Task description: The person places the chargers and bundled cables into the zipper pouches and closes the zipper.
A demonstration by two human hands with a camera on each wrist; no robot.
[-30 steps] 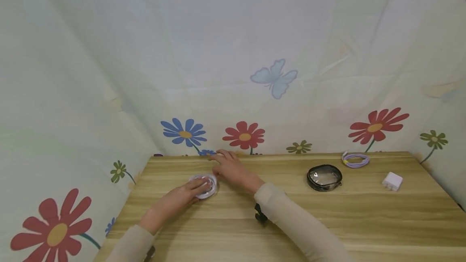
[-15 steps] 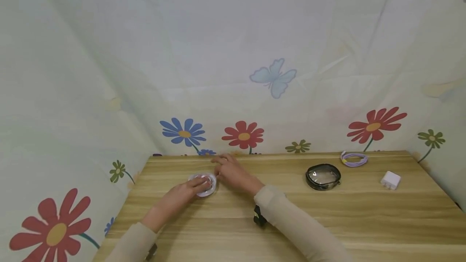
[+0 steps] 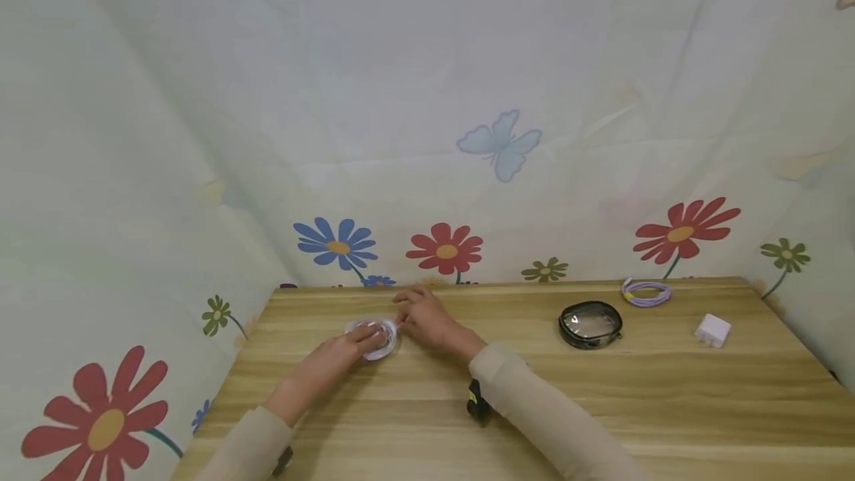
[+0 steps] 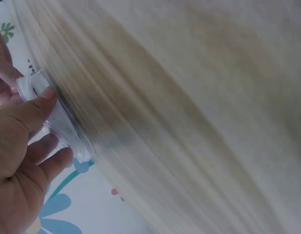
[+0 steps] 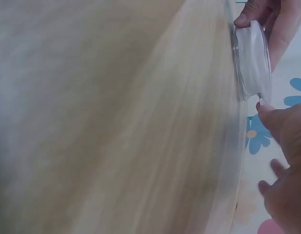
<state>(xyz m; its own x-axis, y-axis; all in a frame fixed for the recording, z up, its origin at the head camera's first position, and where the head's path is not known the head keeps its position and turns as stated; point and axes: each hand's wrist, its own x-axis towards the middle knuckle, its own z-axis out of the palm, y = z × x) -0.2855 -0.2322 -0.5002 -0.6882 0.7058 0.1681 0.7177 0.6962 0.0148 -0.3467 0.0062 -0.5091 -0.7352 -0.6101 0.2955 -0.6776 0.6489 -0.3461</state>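
Observation:
A small clear zip pouch [image 3: 386,347] with a white rim lies toward the left of the wooden table; its contents are hard to make out. My left hand [image 3: 341,353] grips it, fingers over the top and, in the left wrist view, the thumb [image 4: 45,95] against its side. At the pouch's right end is my right hand [image 3: 427,320]. The right wrist view has its thumb and fingertip pinching the small zipper pull [image 5: 260,97], with the other fingers spread apart from the pouch [image 5: 253,61].
A black-rimmed clear pouch [image 3: 591,325] rests on the table [image 3: 534,407] to the right. Behind it is a coiled purple cable [image 3: 646,294], and farther right a white charger plug [image 3: 713,330]. A flowered curtain [image 3: 568,191] hangs along the table's back and left edges.
The right hand's fingers, stretched toward the back edge a second ago, have drawn in closer to the pouch's end. The left hand keeps its hold in nearly the same spot.

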